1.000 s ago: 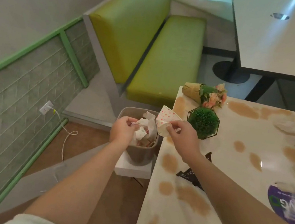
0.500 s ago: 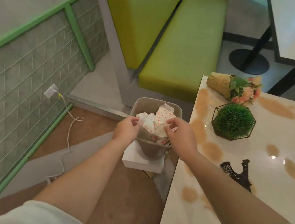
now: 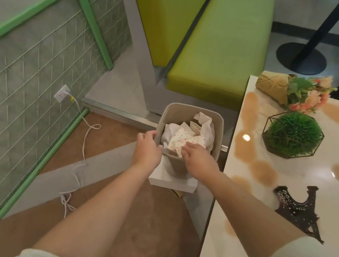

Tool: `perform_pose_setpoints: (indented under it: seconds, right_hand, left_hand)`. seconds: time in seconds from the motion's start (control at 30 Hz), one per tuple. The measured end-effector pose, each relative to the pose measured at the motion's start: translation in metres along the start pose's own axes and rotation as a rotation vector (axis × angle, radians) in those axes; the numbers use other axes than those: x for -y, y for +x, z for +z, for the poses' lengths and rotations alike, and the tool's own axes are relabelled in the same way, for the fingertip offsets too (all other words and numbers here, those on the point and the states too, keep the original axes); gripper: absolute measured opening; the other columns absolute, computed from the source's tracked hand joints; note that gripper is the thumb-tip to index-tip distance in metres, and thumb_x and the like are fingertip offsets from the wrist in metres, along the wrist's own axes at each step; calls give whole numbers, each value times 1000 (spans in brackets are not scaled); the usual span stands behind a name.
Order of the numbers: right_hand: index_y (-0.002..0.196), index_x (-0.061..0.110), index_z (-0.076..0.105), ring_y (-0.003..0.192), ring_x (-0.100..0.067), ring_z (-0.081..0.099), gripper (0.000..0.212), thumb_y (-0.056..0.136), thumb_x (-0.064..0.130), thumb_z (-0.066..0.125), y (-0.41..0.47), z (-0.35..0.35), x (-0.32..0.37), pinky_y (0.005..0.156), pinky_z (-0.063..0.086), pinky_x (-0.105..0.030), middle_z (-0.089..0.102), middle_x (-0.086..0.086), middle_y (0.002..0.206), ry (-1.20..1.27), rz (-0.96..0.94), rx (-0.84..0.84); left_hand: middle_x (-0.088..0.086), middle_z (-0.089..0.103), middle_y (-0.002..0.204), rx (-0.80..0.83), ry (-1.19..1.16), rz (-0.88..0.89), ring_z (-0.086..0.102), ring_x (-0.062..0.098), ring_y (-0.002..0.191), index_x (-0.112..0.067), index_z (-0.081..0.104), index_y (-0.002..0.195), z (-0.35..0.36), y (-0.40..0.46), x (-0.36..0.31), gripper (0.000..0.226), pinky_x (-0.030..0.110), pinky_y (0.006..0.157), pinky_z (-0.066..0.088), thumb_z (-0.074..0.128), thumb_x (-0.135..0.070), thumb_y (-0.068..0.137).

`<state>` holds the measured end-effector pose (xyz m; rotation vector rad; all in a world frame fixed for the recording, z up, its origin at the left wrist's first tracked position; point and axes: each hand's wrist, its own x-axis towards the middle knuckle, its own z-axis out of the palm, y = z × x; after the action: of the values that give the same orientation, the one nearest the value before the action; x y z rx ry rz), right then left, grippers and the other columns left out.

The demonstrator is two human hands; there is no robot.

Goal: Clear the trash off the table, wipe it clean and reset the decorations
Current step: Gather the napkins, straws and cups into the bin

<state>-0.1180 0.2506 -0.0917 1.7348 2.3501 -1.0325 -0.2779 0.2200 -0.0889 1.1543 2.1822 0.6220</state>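
A beige trash bin (image 3: 193,110) stands on the floor beside the table's left edge, stuffed with crumpled white tissue and red-dotted paper (image 3: 181,141). My left hand (image 3: 148,150) grips the bin's near-left rim. My right hand (image 3: 197,160) presses its fingers down on the dotted paper inside the bin. The glossy white table (image 3: 301,177) carries several brown spill patches. On it sit a green ball plant in a wire frame (image 3: 294,135), a paper-wrapped bouquet (image 3: 278,89) and a black Eiffel tower figure (image 3: 298,209) lying flat, partly under my right forearm.
The bin rests on a white box (image 3: 169,181). A green bench (image 3: 221,48) stands beyond it. A white cable (image 3: 84,149) runs from a wall outlet (image 3: 62,93) across the brown floor. Another table's black base (image 3: 301,57) is at the back right.
Both hands went down into the bin with the tissue and dotted paper. The left hand let go of its tissue and took the rim; the right now presses the paper down.
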Motion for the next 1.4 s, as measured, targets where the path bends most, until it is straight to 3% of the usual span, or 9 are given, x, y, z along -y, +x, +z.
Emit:
perform_pose_setpoints:
  seconds: [0.13, 0.23, 0.4, 0.57, 0.67, 0.8, 0.9, 1.03, 1.4]
  right_hand:
    - [139, 17, 45, 140, -28, 31, 46, 106, 29, 15, -2, -6, 6, 118, 19, -49, 36, -6, 153, -147, 30, 152]
    - [135, 15, 48, 130, -34, 41, 40, 104, 24, 23, -3, -14, 8, 109, 34, -47, 46, -14, 142, -249, 81, 192]
    - [112, 12, 67, 89, -23, 63, 31, 98, 22, 41, -6, -21, -2, 78, 55, -34, 67, -8, 108, 4, 167, -51]
    - [123, 23, 66, 85, -19, 64, 33, 99, 20, 44, -44, -48, -3, 56, 48, -23, 64, -2, 120, 242, 132, -185]
    - [119, 24, 67, 83, -16, 62, 30, 99, 20, 44, -70, -70, -3, 59, 52, -27, 63, 1, 119, 326, 122, -279]
    - [113, 23, 67, 71, -7, 55, 24, 100, 18, 47, -118, -103, -15, 52, 41, -19, 61, 10, 90, 461, 136, -385]
    - [111, 22, 69, 76, -8, 57, 25, 98, 18, 49, -154, -124, -34, 60, 44, -21, 66, 7, 97, 494, 125, -464]
    - [109, 24, 69, 58, -8, 55, 24, 97, 20, 48, -209, -143, -72, 50, 40, -20, 64, 8, 94, 492, 192, -504]
    - [105, 30, 67, 88, -15, 59, 26, 94, 21, 46, -381, -156, -220, 69, 58, -34, 63, 8, 102, 498, 391, -576]
  left_hand:
    - [0, 39, 136, -1, 16, -7, 55, 21, 115, -23, 48, 136, 0, 0, 3, 45, 31, 91, 42, 61, -19, 93]
    - [-1, 40, 136, -1, 87, -3, 53, 22, 117, -26, 46, 138, -2, -2, 5, 46, 34, 85, 42, 60, -26, 94]
    - [1, 42, 135, 25, 218, 21, 41, 22, 126, -27, 45, 140, -10, -10, -2, 48, 39, 93, 42, 57, -33, 94]
    - [1, 44, 140, 14, 330, 87, 34, 24, 130, -27, 41, 141, -21, -28, -21, 49, 39, 100, 37, 54, -37, 94]
    - [-2, 50, 136, 12, 319, 117, 38, 21, 128, -29, 48, 136, -23, -42, -43, 41, 38, 97, 39, 50, -36, 96]
    - [-7, 60, 123, 32, 286, 217, 47, 19, 118, -32, 57, 126, -13, -72, -83, 31, 40, 93, 46, 50, -39, 97]
    - [-6, 63, 118, 37, 260, 315, 51, 21, 113, -31, 62, 119, 0, -100, -117, 26, 43, 91, 49, 49, -37, 97]
    - [-7, 64, 115, 128, 229, 421, 54, 20, 111, -30, 62, 119, 24, -145, -162, 28, 43, 92, 50, 51, -38, 95]
    - [-4, 61, 122, 334, 168, 617, 55, 18, 114, -26, 59, 127, 132, -315, -254, 34, 40, 98, 48, 53, -39, 96]
